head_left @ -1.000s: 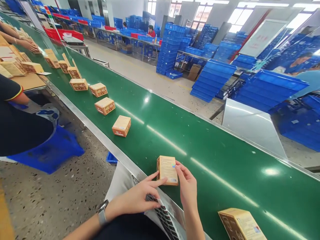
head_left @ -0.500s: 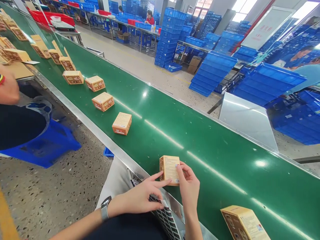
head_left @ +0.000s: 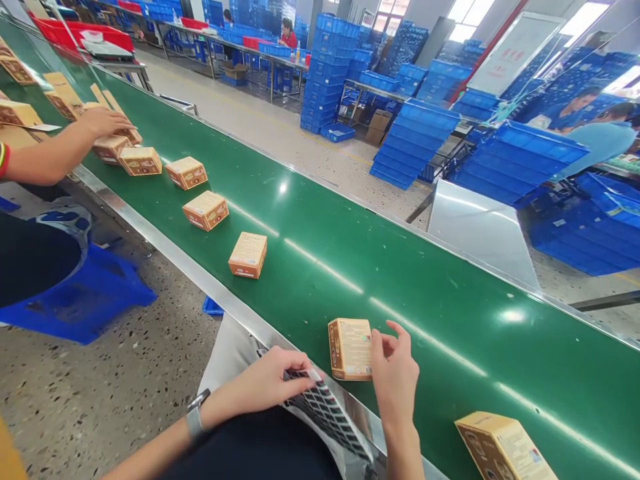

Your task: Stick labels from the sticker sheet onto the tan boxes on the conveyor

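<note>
My left hand (head_left: 273,380), with a watch on its wrist, pinches the top corner of a sheet of stickers (head_left: 333,410) marked with a dark grid. The sheet hangs tilted at the belt's near edge. Just right of it, a small tan and brown carton (head_left: 353,350) lies on the green conveyor belt (head_left: 310,280), its printed face up with a small coloured patch near the right edge. Beside that edge is my right hand (head_left: 396,360), fingers apart and partly bent; its thumb is at the carton's side, and whether it touches I cannot tell.
Another carton (head_left: 505,447) lies at the lower right. Upstream come several more, the nearest carton (head_left: 249,255) to the left. A co-worker's hand (head_left: 103,123) reaches over cartons at the far left. The belt's metal rail (head_left: 185,257) runs along my side. Blue crates (head_left: 330,73) stand beyond.
My left hand has drawn back from the carton to the left, keeping the sheet. My right hand's fingers have loosened at the carton's edge. The co-worker's hand has reached onto the belt.
</note>
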Available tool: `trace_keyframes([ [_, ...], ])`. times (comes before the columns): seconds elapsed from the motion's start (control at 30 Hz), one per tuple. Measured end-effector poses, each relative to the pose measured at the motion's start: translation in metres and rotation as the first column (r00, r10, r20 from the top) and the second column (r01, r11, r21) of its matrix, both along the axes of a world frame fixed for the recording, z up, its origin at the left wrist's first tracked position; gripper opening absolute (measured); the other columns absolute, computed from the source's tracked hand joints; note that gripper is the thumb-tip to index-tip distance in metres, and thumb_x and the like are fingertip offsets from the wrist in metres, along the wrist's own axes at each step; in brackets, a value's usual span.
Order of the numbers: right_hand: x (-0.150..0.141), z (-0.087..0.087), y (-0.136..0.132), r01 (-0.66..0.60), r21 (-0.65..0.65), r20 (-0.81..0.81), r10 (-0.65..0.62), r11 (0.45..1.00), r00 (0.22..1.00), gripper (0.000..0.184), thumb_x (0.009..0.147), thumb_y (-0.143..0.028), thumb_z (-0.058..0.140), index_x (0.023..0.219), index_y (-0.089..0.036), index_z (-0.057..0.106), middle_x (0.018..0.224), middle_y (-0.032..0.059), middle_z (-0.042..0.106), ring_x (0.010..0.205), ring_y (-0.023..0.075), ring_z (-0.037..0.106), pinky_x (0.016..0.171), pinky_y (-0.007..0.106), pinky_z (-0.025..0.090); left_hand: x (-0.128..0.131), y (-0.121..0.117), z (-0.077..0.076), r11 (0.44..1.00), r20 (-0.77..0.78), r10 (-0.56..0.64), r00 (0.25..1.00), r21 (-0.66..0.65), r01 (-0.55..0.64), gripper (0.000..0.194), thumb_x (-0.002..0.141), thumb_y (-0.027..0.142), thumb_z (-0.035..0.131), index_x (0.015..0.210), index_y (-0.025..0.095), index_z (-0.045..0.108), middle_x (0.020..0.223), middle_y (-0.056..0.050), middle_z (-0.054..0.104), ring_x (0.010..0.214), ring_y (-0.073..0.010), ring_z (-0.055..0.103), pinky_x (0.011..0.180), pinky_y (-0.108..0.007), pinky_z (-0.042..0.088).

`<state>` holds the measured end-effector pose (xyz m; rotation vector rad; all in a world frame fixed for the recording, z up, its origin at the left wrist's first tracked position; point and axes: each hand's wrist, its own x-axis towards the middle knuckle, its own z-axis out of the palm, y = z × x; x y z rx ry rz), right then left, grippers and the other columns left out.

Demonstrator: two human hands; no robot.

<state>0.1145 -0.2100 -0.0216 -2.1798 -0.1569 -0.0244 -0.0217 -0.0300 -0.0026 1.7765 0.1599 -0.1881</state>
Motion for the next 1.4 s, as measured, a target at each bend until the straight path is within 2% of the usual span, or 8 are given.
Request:
trace_keyframes([
  [0.13, -0.01, 0.015, -0.004, -0.282, -0.064, 0.177, 0.289, 0.957, 0.941, 0.035, 0.093, -0.05, 0.05, 0.106, -0.021, 0.064, 0.101, 0.009, 0.074, 0.087, 0.0251, 0.07, 0.062, 0.032, 0.051, 0.0, 0.008, 0.004, 0.99, -0.066, 0.126, 0.99, -0.061, -0.13, 0.026, 0.087, 0.04, 0.057, 0.08, 0.015, 0.059, 0.065, 0.003, 0.058, 0.061, -0.012, 0.051, 0.057, -0.022, 0.036],
  [0.27, -0.026, 0.024, 0.015, -0.628, -0.116, 0.436, 0.608, 0.769, 0.663, 0.016, 0.097, -0.036, 0.054, 0.102, -0.025, 0.065, 0.105, 0.0053, 0.074, 0.094, 0.0218, 0.07, 0.082, 0.034, 0.054, 0.0, 0.011, 0.003, 0.977, -0.069, 0.182, 0.981, -0.104, -0.188, 0.031, 0.087, 0.046, 0.054, 0.08, 0.016, 0.053, 0.063, 0.004, 0.046, 0.058, -0.0107, 0.04, 0.053, -0.022, 0.028],
  [0.73, -0.028, 0.021, 0.043, -0.683, -0.198, 0.596, 0.64, 0.703, 0.485, 0.014, 0.095, -0.016, 0.053, 0.092, -0.024, 0.063, 0.105, 0.0067, 0.072, 0.101, 0.024, 0.066, 0.083, 0.038, 0.051, -0.001, 0.006, 0.003, 0.957, 0.009, 0.29, 0.957, 0.006, -0.29, 0.036, 0.086, 0.043, 0.05, 0.062, 0.02, 0.035, 0.059, 0.007, 0.029, 0.057, -0.0105, 0.027, 0.051, -0.023, 0.021],
  [0.9, -0.013, 0.011, 0.048, -0.743, 0.05, 0.432, 0.656, 0.667, 0.618, 0.011, 0.093, -0.025, 0.058, 0.085, -0.025, 0.066, 0.108, 0.0063, 0.072, 0.103, 0.024, 0.067, 0.085, 0.038, 0.053, 0.0, 0.012, -0.012, 0.923, -0.039, 0.372, 0.928, -0.088, -0.374, 0.041, 0.081, 0.055, 0.054, 0.067, 0.018, 0.046, 0.058, 0.005, 0.04, 0.056, -0.0108, 0.035, 0.05, -0.022, 0.026],
  [1.0, 0.014, -0.004, 0.064, -0.606, 0.332, 0.161, 0.59, 0.722, 0.791, 0.018, 0.089, -0.041, 0.062, 0.089, -0.024, 0.068, 0.108, 0.0093, 0.073, 0.1, 0.0264, 0.068, 0.088, 0.043, 0.054, -0.005, 0.023, -0.014, 0.924, -0.027, 0.373, 0.927, -0.075, -0.374, 0.039, 0.082, 0.053, 0.054, 0.069, 0.017, 0.053, 0.06, 0.002, 0.051, 0.057, -0.0126, 0.044, 0.053, -0.024, 0.034],
  [1.13, 0.048, -0.021, 0.102, -0.398, 0.618, -0.106, 0.574, 0.678, 0.812, 0.051, 0.073, -0.054, 0.074, 0.112, -0.025, 0.063, 0.117, 0.0115, 0.07, 0.109, 0.029, 0.066, 0.095, 0.048, 0.052, -0.016, 0.042, -0.006, 0.943, 0.082, 0.33, 0.94, 0.011, -0.332, 0.026, 0.085, 0.04, 0.059, 0.076, 0.017, 0.066, 0.094, -0.007, 0.072, 0.09, -0.0226, 0.063, 0.08, -0.032, 0.047],
  [1.23, 0.06, -0.027, 0.127, -0.375, 0.651, -0.119, 0.577, 0.66, 0.808, 0.06, 0.067, -0.055, 0.077, 0.117, -0.025, 0.061, 0.12, 0.0112, 0.069, 0.112, 0.0285, 0.064, 0.095, 0.047, 0.051, -0.018, 0.053, -0.004, 0.953, 0.208, 0.219, 0.953, 0.164, -0.255, 0.016, 0.088, 0.029, 0.059, 0.084, 0.02, 0.072, 0.14, -0.007, 0.058, 0.136, -0.0289, 0.042, 0.11, -0.042, 0.034],
  [1.4, 0.059, -0.03, 0.139, -0.327, 0.637, -0.122, 0.511, 0.698, 0.851, 0.044, 0.069, -0.056, 0.073, 0.097, -0.021, 0.068, 0.11, 0.0107, 0.073, 0.106, 0.0275, 0.066, 0.093, 0.045, 0.052, -0.006, 0.059, -0.021, 0.926, 0.219, 0.087, 0.972, 0.341, -0.16, 0.015, 0.089, 0.023, 0.061, 0.083, 0.019, 0.074, 0.158, -0.002, 0.031, 0.151, -0.0333, 0.009, 0.119, -0.053, 0.022],
])
